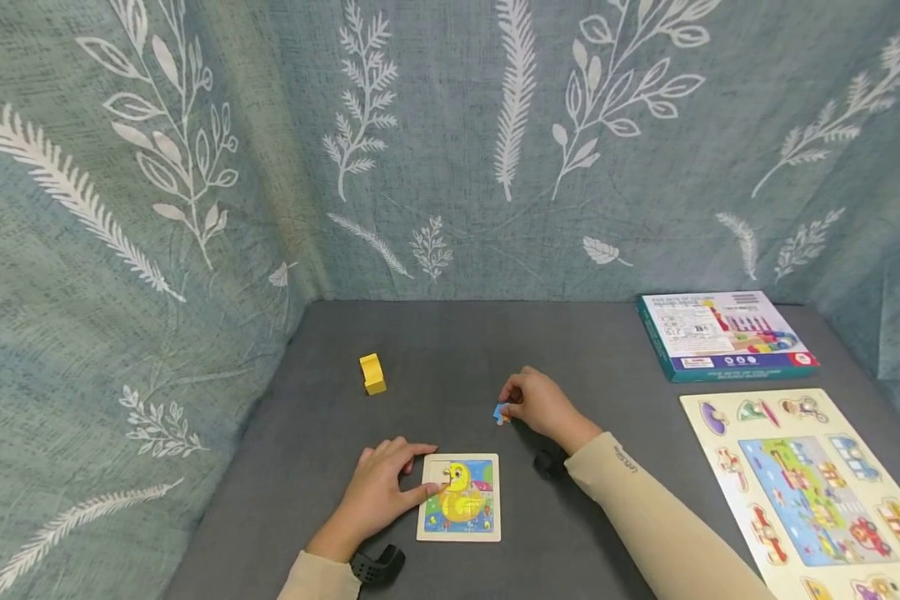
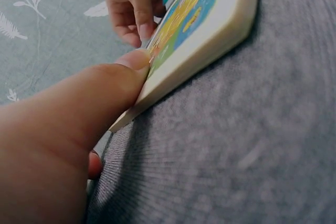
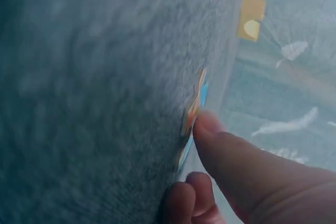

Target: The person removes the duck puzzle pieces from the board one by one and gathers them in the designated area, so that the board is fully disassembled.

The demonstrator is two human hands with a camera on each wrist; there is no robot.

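Note:
A small square wooden duck puzzle (image 1: 461, 504) lies flat on the dark grey cloth. Its upper left spot shows pale bare wood. My left hand (image 1: 381, 483) rests at its left side, fingers fairly straight. The thumb (image 2: 134, 61) presses on the board's edge and the index finger reaches along the top corner. Up and to the right, my right hand (image 1: 542, 404) pinches a blue and orange puzzle piece (image 1: 499, 413) low over the cloth. In the right wrist view the thumb tip is against the puzzle piece (image 3: 194, 108).
A yellow curved block (image 1: 372, 374) stands farther back on the left. At the right lie a teal and white box (image 1: 727, 335) and a large wooden picture board (image 1: 701, 417). A leaf-patterned curtain (image 1: 450, 242) hangs behind and on both sides.

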